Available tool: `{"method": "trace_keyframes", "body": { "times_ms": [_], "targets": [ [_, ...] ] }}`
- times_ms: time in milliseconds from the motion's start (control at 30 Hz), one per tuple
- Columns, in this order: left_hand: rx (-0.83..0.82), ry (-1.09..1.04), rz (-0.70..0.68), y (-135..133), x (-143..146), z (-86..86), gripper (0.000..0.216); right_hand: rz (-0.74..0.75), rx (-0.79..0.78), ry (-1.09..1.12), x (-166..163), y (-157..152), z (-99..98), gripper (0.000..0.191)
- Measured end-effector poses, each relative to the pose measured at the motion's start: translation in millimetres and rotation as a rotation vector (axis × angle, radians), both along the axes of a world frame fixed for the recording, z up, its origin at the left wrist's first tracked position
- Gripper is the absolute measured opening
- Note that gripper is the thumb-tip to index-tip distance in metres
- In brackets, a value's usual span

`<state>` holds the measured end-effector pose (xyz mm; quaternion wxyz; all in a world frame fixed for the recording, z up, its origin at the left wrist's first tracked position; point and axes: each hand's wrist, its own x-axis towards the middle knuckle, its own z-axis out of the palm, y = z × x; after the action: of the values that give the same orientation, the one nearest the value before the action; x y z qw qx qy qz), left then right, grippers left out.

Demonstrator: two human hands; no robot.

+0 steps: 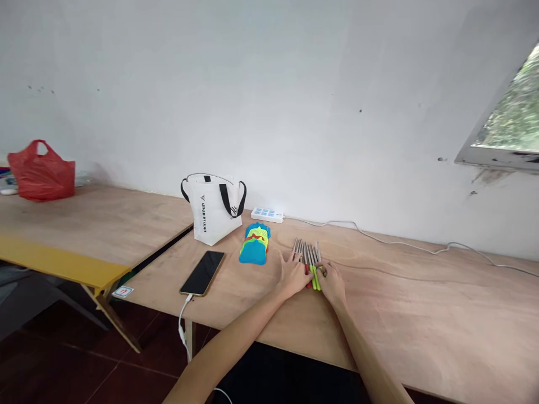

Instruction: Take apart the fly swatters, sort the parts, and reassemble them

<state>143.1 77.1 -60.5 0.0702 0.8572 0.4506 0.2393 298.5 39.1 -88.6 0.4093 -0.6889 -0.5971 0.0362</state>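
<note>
The tools [314, 273], with red and green handles, lie on the table [421, 303], right of the white bag [210, 216] and nearer the person. They are side by side, so the row looks mostly made; the tips look a bit uneven. The left hand [292, 273] and right hand [332, 280] bend in from each side; I cannot tell if either grips. Right beside the bag is a bright pile [254, 251]; in front of it, a phone [202, 273].
</note>
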Motion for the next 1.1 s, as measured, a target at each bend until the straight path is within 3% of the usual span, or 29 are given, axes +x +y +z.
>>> {"method": "trace_keyframes", "body": {
  "times_ms": [200,400,733,1100],
  "targets": [
    [-0.062,-0.202,0.052,6,-1,-1.6,0.027,-0.010,0.074,0.084,6,4,-3.1,0.036],
    [0.001,-0.328,0.068,5,11,-5.2,0.025,-0.020,0.112,0.139,7,8,-4.3,0.036],
    [0.047,-0.138,-0.083,0,15,-7.7,0.023,0.000,0.102,0.149,8,8,-6.5,0.034],
    [0.084,-0.054,0.004,-4,11,-1.2,0.019,0.005,0.103,0.102,5,5,-4.4,0.033]
  ]
}}
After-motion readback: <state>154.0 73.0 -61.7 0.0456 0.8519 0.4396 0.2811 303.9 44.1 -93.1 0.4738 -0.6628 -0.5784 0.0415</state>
